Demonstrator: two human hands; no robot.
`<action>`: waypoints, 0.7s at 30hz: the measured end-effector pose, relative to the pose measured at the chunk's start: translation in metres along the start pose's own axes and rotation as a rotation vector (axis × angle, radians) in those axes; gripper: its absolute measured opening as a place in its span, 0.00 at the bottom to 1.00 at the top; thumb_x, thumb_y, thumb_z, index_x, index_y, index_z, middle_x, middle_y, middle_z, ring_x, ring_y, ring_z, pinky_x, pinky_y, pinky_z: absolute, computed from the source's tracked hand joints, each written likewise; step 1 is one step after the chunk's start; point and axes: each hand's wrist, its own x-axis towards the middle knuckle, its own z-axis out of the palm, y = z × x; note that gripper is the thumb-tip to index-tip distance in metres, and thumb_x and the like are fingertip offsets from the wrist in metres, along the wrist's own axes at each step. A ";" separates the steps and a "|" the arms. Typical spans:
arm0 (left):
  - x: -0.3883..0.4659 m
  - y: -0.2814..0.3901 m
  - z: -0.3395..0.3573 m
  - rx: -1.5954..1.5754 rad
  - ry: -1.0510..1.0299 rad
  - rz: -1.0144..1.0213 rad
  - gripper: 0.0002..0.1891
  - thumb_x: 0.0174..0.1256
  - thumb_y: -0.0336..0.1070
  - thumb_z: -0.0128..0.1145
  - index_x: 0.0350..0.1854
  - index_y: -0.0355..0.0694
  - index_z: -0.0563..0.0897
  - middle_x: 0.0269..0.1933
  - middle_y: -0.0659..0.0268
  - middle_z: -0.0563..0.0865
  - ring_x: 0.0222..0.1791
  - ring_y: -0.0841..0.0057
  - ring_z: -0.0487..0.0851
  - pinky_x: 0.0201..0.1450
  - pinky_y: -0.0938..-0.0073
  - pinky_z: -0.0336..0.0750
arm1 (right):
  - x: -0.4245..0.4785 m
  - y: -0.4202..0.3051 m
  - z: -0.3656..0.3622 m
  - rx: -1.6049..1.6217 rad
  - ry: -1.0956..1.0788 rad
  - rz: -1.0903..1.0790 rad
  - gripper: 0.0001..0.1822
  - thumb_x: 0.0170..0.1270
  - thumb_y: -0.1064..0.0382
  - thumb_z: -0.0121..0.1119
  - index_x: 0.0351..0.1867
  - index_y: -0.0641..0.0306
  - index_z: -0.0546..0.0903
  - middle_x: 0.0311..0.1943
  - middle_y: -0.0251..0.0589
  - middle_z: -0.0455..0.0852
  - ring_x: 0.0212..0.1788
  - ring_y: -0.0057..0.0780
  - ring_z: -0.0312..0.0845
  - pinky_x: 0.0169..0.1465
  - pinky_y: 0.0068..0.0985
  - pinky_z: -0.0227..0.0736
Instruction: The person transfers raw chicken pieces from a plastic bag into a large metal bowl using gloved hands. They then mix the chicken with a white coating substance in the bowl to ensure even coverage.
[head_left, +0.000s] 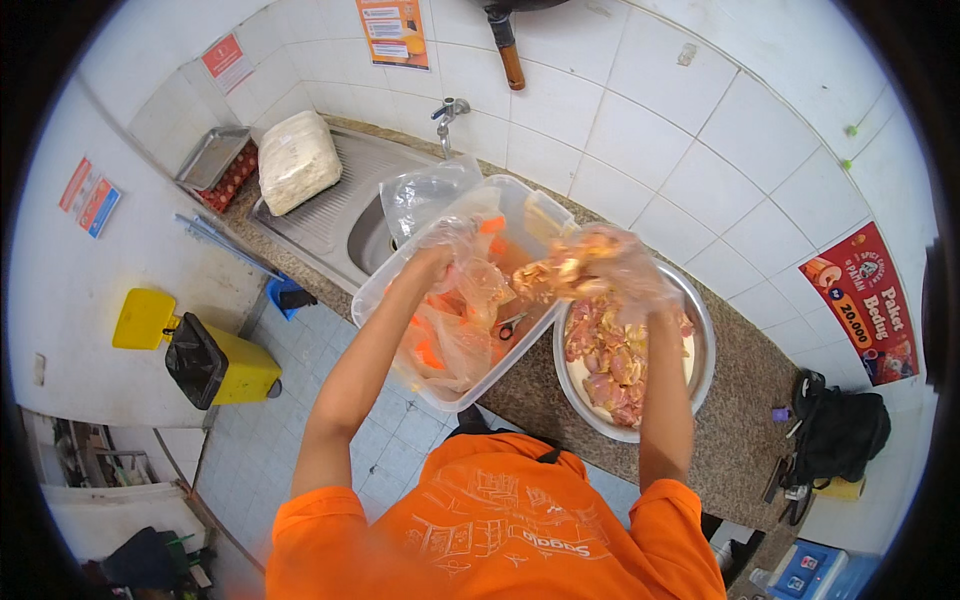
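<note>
My left hand (444, 261), in a clear plastic glove, grips a clear plastic bag (469, 322) inside a translucent plastic tub (461, 401). Orange pieces or markings show through the bag; I cannot tell which. My right hand (634, 277), also gloved and blurred, holds a clump of raw marinated chicken pieces (574, 262) over the gap between the tub and a round metal bowl (703, 352). More raw chicken (619, 367) lies in the bowl, on a whitish layer. A pair of scissors (512, 326) with dark handles rests in the tub.
Behind the tub are a steel sink (364, 232), a tap (448, 124) and a loose clear bag (420, 191). A wrapped whitish block (298, 161) sits on the drainboard. A pan handle (508, 60) hangs above. A black bag (844, 435) lies at right; a yellow bin (244, 371) stands on the floor.
</note>
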 end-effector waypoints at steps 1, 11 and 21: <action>-0.005 0.008 -0.003 -0.018 -0.012 -0.032 0.32 0.74 0.67 0.48 0.37 0.37 0.83 0.29 0.64 0.81 0.28 0.72 0.75 0.34 0.63 0.70 | -0.015 -0.003 -0.021 0.147 -0.038 0.025 0.16 0.53 0.68 0.70 0.46 0.62 0.86 0.37 0.32 0.88 0.41 0.22 0.84 0.47 0.24 0.80; 0.022 0.004 0.007 -0.316 -0.006 0.036 0.31 0.73 0.69 0.51 0.26 0.43 0.79 0.20 0.73 0.69 0.19 0.79 0.63 0.23 0.70 0.59 | -0.041 0.092 -0.057 -0.876 0.234 -0.239 0.13 0.59 0.72 0.63 0.46 0.63 0.87 0.43 0.39 0.91 0.42 0.26 0.87 0.50 0.25 0.82; 0.024 -0.016 0.006 -0.009 0.112 0.431 0.36 0.76 0.66 0.44 0.52 0.31 0.82 0.35 0.49 0.86 0.34 0.61 0.85 0.39 0.61 0.76 | 0.088 0.057 0.182 -1.012 -0.238 -0.245 0.16 0.63 0.64 0.61 0.52 0.59 0.85 0.50 0.41 0.88 0.51 0.32 0.82 0.58 0.28 0.77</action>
